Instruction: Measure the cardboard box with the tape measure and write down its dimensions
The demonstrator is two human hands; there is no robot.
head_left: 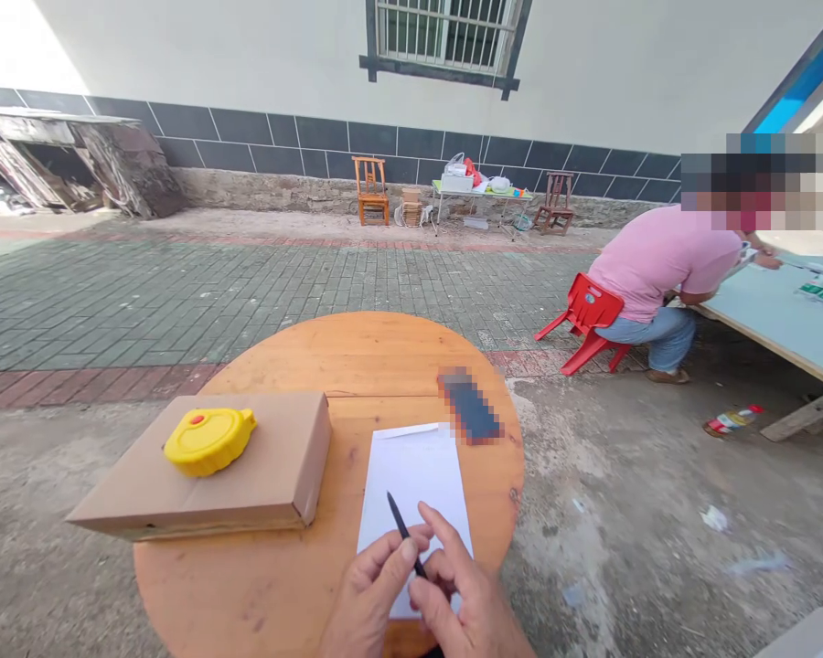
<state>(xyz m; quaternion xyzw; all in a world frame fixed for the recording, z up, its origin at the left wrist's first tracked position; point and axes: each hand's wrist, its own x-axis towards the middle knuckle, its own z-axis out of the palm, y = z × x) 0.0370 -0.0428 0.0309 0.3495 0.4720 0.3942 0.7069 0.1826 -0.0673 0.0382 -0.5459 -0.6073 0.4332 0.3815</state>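
Note:
Both my hands meet over the near end of a white sheet of paper (411, 475) on a round wooden table (357, 356). My left hand (367, 599) and my right hand (463, 594) pinch a thin black pen (401, 525) between them, its tip pointing up over the sheet. To the left lies a flat cardboard box (261, 475), partly overhanging the table edge, with a yellow tape measure (207, 440) on top. A dark flat object (471, 407), blurred, rests just beyond the paper's far right corner.
A person in a pink shirt (658, 260) sits on a red plastic stool (586, 315) at a pale board table (774, 315) on the right. A bottle (732, 420) lies on the ground. Wooden chairs and a small cluttered table (480, 194) stand by the far wall.

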